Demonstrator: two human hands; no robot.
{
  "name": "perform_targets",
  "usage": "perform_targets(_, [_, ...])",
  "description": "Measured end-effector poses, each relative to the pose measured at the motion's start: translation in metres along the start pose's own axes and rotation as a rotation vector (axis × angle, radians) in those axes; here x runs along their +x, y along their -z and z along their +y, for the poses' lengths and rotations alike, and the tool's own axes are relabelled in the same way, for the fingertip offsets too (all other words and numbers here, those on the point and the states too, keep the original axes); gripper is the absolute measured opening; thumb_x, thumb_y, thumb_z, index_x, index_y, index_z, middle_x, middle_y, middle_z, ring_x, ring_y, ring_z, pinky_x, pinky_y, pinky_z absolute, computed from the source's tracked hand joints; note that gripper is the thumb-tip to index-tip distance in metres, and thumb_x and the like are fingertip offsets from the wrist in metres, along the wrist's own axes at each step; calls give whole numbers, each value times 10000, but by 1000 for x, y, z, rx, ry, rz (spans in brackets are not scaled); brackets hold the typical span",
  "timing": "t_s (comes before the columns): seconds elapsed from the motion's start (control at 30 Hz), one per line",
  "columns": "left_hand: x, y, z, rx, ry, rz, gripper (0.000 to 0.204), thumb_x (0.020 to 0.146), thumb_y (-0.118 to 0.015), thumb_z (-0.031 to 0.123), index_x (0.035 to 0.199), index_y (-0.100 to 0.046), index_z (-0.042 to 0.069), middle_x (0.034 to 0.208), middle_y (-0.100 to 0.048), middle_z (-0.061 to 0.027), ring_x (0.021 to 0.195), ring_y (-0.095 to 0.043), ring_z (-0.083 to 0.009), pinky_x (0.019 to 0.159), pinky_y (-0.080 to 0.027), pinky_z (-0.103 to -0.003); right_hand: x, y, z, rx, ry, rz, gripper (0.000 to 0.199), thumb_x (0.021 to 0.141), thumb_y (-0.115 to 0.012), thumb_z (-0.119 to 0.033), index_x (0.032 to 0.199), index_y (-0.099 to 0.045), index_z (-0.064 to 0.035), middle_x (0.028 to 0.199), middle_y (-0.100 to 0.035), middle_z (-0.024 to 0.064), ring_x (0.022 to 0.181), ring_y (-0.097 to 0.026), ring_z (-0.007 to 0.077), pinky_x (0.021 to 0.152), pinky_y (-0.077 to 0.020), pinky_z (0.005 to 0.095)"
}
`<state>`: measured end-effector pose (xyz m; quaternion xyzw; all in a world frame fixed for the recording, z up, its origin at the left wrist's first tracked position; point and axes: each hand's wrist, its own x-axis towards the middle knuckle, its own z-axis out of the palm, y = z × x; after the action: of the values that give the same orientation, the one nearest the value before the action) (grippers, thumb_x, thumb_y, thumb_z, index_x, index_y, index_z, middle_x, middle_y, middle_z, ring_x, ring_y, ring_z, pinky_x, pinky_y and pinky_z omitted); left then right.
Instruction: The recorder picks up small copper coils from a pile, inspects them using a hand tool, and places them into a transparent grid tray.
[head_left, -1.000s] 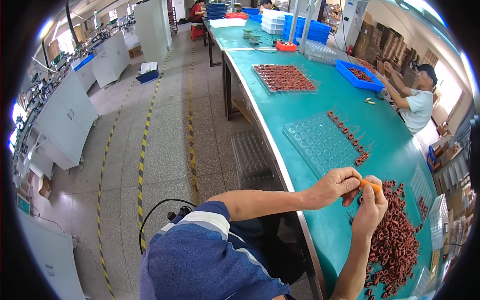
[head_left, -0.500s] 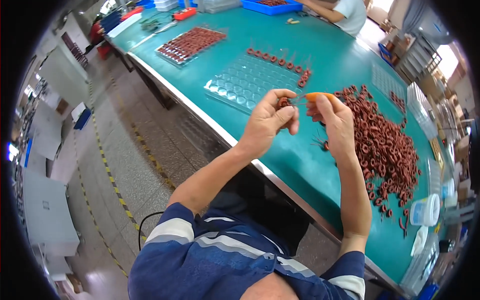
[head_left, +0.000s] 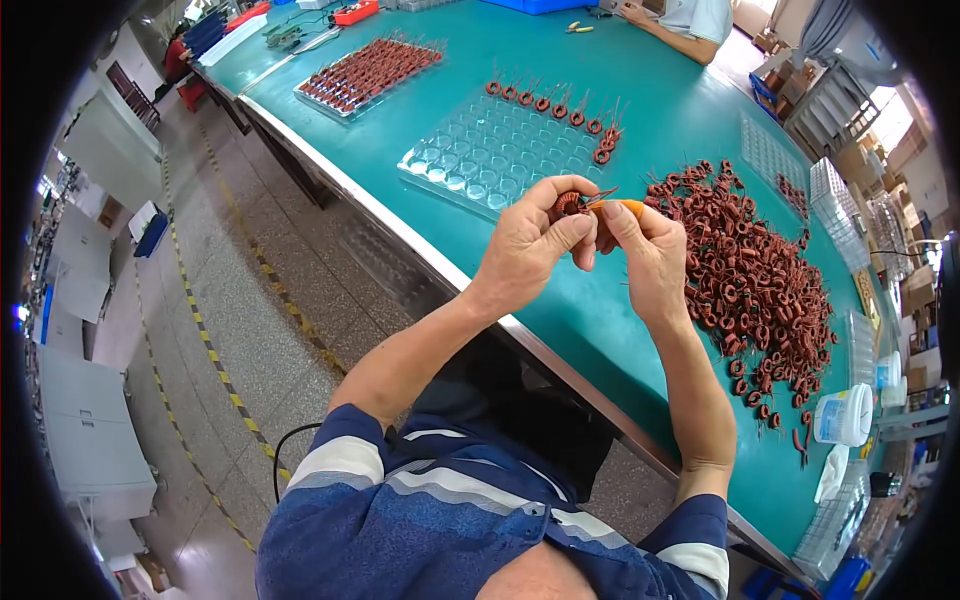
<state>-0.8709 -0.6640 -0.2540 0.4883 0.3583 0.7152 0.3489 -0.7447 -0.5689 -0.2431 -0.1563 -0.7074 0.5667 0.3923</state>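
My left hand (head_left: 530, 245) pinches a ring coil (head_left: 568, 205) wound with reddish-brown wire, its loose wire ends sticking out to the right. Right beside it, my right hand (head_left: 655, 260) grips an orange-handled tool (head_left: 632, 207); its working end is hidden among the fingers and wires, so its kind does not show. The fingertips of both hands meet at the coil, above the green table. Just beyond them lies a clear plastic tray (head_left: 470, 165) with round pockets, and a row of coils (head_left: 543, 104) stands along its far and right sides.
A large heap of coils (head_left: 750, 280) spreads on the table to the right. A filled tray (head_left: 370, 75) lies at the far left. White tubs (head_left: 845, 415) and stacked clear trays (head_left: 840, 520) line the right edge. Across the table another person's arm (head_left: 680, 40) rests.
My right hand has moved left with the orange-handled tool, closing the gap to the coil. The left hand stays around the coil. The view has shifted slightly.
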Motion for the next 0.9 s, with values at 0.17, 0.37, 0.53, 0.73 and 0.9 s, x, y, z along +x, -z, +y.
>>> perform_targets(0.17, [-3,0,3,179,1,35,249,941,-526,71,1171,-485,-16,776,-563,-23,670,-555,-83,632,-469,-224,-9,-1,-11,-427,223,107,219,927,-602,-189,908,-682,14,732,-649,39,629,-584,86,577,-463,226])
perform_targets(0.37, [-9,3,11,165,-33,58,245,916,-524,40,1155,-503,-9,808,-599,-54,657,-564,-96,624,-487,-247,-4,-17,-5,-129,128,32,188,926,-590,-141,927,-671,29,773,-653,67,678,-594,103,600,-457,234])
perform_targets(0.53, [-51,9,72,416,-136,29,263,881,-544,36,1142,-521,27,909,-590,-104,703,-612,-178,634,-486,-305,-48,-62,-79,-453,281,135,141,901,-582,-76,921,-674,29,791,-647,68,690,-586,123,614,-456,247])
perform_targets(0.73, [-118,-32,96,226,47,-14,188,883,-547,121,997,-506,-22,630,-565,-104,601,-615,-193,550,-449,-310,-112,-47,-90,-311,-2,199,246,951,-535,-201,981,-619,28,755,-547,11,694,-462,60,594,-348,210])
perform_targets(0.9, [-140,-36,96,-72,197,-12,319,961,-491,272,895,-525,-38,484,-532,-41,376,-523,-116,409,-397,-253,-125,-53,-98,-424,131,54,334,961,-557,-284,1184,-605,-40,1043,-636,121,773,-576,176,661,-495,350])
